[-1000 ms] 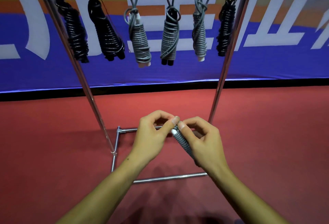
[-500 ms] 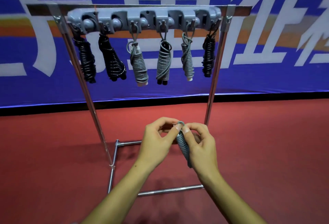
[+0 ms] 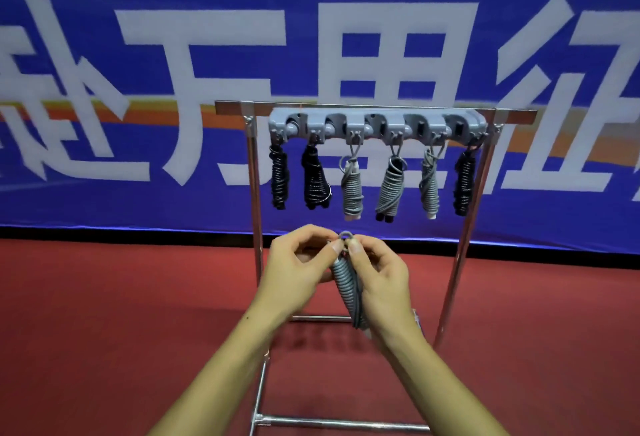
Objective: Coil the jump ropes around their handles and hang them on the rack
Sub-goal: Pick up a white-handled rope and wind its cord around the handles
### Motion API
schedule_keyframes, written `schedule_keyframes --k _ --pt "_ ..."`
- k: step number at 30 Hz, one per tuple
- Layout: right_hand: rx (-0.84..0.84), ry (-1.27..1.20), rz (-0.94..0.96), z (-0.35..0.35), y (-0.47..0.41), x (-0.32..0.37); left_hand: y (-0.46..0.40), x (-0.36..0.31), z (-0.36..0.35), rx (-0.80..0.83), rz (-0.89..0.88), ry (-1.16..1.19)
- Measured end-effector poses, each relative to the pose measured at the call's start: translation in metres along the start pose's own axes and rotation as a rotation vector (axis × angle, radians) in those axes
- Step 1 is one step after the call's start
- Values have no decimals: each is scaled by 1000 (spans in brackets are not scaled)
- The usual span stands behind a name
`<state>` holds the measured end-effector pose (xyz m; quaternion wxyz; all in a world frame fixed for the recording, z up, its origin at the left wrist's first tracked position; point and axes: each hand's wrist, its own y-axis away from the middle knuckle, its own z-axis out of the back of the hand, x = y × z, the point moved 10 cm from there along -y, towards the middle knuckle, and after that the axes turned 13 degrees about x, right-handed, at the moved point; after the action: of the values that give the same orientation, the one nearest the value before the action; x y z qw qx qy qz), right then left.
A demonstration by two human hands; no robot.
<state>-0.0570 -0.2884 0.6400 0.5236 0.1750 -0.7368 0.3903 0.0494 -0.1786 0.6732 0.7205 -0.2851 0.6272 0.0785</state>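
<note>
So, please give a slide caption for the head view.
Both hands hold a coiled grey rope below the rack.

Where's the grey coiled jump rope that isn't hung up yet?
In the head view the grey coiled jump rope sits low center, pinched at its top loop between the left hand and right hand, below the rack with six hung ropes.

A grey coiled jump rope (image 3: 346, 283), wound tight round its handles, stands nearly upright below the rack (image 3: 375, 124), a small loop at its top. Six coiled ropes hang along the rack's hooks: black at both ends, grey between.
</note>
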Motion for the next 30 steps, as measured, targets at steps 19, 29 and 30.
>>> schedule_keyframes --k 19,29,30 --pt "-74 150 13 -120 -151 42 -90 -70 151 -392 -34 -68" --pt "-202 84 -244 -109 -205 11 -155 -61 173 -424 37 -256" --pt "-215 63 -268 -108 -205 7 -158 -58 175 -425 39 -276"
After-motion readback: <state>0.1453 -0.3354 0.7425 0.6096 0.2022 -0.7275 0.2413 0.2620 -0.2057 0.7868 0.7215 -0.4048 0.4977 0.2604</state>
